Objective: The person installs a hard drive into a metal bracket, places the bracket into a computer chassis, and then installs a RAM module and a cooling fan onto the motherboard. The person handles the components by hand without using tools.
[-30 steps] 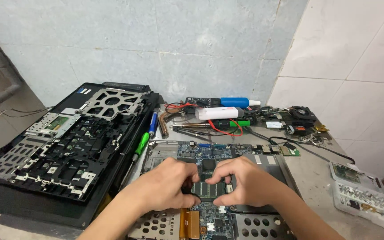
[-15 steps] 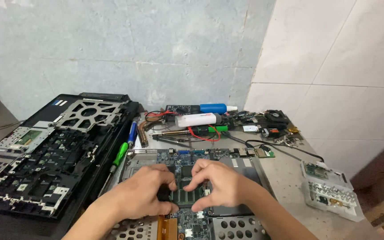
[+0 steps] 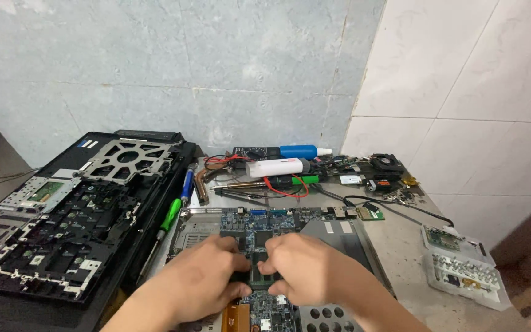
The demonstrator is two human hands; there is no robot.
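A small dark module (image 3: 259, 278) is lying in a slot on the blue laptop board (image 3: 265, 224) on the counter (image 3: 394, 246), pinched between the fingers of the left hand (image 3: 201, 286) and the right hand (image 3: 311, 273). Uneven pressing is risking a bent module or cracked slot. Farther back, screwdrivers (image 3: 176, 206) and a white tube (image 3: 276, 167) are crowding the board's edge.

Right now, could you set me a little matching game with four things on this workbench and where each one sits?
Things:
1. green-handled screwdriver
2. white tube
3. clear plastic case
4. circuit board

Places:
A. far right of the bench
B. under both hands
C. between the black laptop shell and the board
D. at the back, near the wall

Pairs: 1-C, 2-D, 3-A, 4-B
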